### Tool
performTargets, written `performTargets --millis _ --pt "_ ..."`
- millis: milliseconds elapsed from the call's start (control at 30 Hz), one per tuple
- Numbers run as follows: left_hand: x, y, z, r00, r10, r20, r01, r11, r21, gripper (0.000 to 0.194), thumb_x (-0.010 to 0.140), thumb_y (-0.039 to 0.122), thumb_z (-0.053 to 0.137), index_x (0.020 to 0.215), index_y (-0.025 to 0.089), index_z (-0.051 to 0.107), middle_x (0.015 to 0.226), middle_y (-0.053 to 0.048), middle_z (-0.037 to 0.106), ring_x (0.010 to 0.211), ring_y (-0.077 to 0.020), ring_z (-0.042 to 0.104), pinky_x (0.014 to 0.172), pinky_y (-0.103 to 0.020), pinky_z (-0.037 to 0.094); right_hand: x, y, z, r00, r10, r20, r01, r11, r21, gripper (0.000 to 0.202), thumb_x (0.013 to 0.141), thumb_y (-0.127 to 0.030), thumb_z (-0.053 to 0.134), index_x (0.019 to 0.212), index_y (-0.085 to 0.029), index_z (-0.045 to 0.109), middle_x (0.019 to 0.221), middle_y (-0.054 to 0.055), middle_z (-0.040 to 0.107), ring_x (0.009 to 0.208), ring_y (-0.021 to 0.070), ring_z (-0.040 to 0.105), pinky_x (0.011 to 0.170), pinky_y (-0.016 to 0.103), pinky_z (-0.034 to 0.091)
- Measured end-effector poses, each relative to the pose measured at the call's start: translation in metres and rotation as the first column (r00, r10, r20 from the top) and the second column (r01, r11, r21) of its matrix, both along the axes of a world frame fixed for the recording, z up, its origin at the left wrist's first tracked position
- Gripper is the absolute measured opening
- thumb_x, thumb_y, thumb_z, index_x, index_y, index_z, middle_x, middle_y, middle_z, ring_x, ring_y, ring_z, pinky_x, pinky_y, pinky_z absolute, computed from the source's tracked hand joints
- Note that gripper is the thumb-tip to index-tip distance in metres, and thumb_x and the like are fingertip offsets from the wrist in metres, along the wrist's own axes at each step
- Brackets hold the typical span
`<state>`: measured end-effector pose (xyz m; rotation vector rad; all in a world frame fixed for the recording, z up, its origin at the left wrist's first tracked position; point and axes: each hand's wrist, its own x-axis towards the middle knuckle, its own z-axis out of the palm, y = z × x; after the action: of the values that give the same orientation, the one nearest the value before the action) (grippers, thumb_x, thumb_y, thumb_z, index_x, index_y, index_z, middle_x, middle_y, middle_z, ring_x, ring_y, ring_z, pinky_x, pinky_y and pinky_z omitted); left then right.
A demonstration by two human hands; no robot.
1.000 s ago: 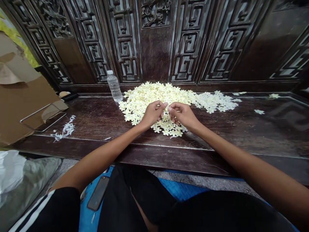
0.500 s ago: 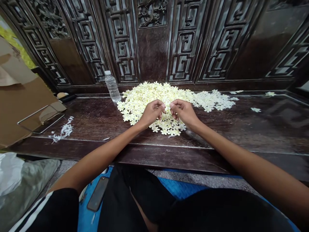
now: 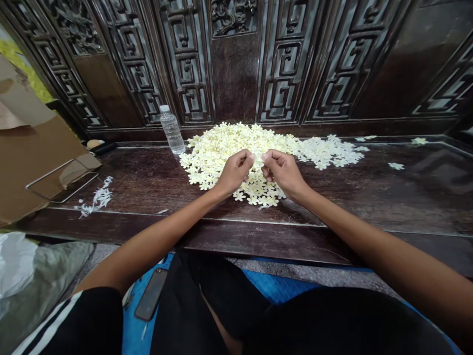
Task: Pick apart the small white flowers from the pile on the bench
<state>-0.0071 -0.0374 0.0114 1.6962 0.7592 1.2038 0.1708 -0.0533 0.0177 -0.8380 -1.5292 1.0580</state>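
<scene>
A wide heap of pale yellow-white flowers lies on the dark wooden bench. Over the front of the heap, my left hand is closed with thumb and forefinger pinched. Facing it a short way to the right, my right hand is pinched too. Something pale shows between the two sets of fingertips, but it blends with the flowers behind and I cannot make it out. Whiter flowers spread from the heap toward the right.
Left of the heap stands a clear bottle. White strips lie near a wire stand and a cardboard box. Carved panels rise behind. A phone rests on the blue mat.
Both hands stay over the heap, their fingers now pinched more tightly. The view has shifted slightly.
</scene>
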Motion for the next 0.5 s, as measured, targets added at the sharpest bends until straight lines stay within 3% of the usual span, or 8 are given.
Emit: performTargets --millis 200,500 --pt "0.0035 -0.0004 -0.0053 0.999 -0.027 0.042 0.028 1.0 -0.013 0.045 0.103 0.055 0.057 0.078 0.02 0.047 0.065 0.006 0.043 0.048 -0.0048 0.041 0.048 -0.022 0.043 -0.0021 -0.0015 -0.0003 1.0 -0.024 0.01 0.024 1.0 0.01 0.051 0.09 -0.067 0.073 0.072 -0.022 0.059 0.058 -0.002 0.056 0.048 0.0094 0.046 0.045 0.025 0.036" --pt "-0.0001 0.0039 -0.0058 0.998 0.054 0.02 -0.055 0.997 0.046 0.047 0.101 0.06 0.056 0.079 0.019 0.052 0.068 0.004 0.053 0.049 -0.0052 0.046 0.047 -0.021 0.043 0.0007 0.0015 -0.0014 0.999 -0.008 0.051 0.005 0.999 0.044 0.044 0.093 -0.066 0.071 0.083 -0.024 0.063 0.065 -0.001 0.062 0.048 0.01 0.051 0.044 0.026 0.04"
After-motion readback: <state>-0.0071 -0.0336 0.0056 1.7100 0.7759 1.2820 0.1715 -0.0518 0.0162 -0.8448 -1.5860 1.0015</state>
